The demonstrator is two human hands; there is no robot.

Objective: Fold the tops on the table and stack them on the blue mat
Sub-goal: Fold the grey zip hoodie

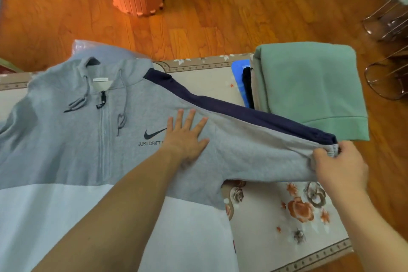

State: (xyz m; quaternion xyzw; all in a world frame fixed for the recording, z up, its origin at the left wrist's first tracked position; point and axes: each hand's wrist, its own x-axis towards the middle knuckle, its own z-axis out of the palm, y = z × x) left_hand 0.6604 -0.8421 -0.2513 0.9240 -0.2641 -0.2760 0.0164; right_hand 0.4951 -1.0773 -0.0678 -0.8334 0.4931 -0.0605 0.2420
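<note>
Your grey hoodie [72,139] lies face up across the left and middle of the desk [276,223], hood toward 12 o'clock. What matters is its sleeve [254,146]: its long axis runs from the shoulder out toward 4 o'clock, ending at the cuff. Your left hand [187,137] lies flat, fingers spread, pressing the chest just beside the logo, at the sleeve's root. Your right hand [340,165] pinches the cuff at the far end, so it is the nearer one to swing the sleeve back toward 9 o'clock. The folded green top [309,86] sits on the blue mat [239,77] at 1 o'clock.
</note>
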